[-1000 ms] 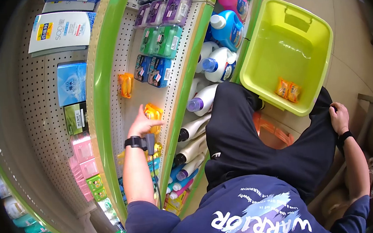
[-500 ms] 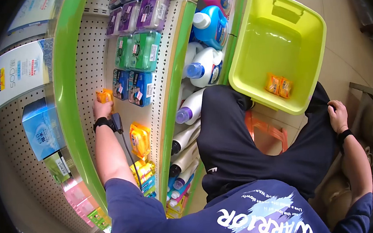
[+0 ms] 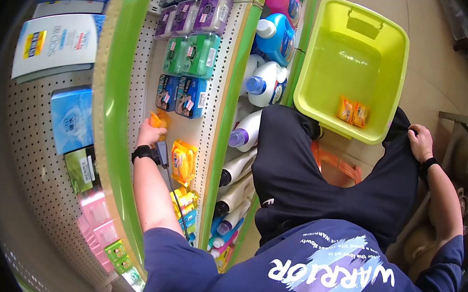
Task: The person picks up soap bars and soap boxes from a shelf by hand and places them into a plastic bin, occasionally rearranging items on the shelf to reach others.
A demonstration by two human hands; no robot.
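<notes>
On the perforated shelf at the left, my left hand (image 3: 150, 133) is closed on an orange packet (image 3: 159, 119), whose top shows past my fingers. Nearer to me on the same shelf stand more orange packets (image 3: 183, 162). Blue boxes (image 3: 189, 97) sit just beyond the hand. My right hand (image 3: 420, 142) rests on my right knee, its fingers slightly apart and holding nothing. Between my knees and beyond them is a lime-green basket (image 3: 309, 78), with two orange packets (image 3: 352, 112) lying on its bottom at the near end.
Green (image 3: 199, 55) and purple boxes (image 3: 213, 12) line the shelf's far part. Detergent bottles (image 3: 266, 83) fill the lower shelf beside my left leg. A red-orange strap or bag (image 3: 335, 162) lies between my legs. Brown rounded items (image 3: 466, 164) stand at the right.
The view has shifted, so the shelf appears farther right. My left hand keeps hold of the orange packet, which is now more covered by the fingers. My right hand stays on the knee.
</notes>
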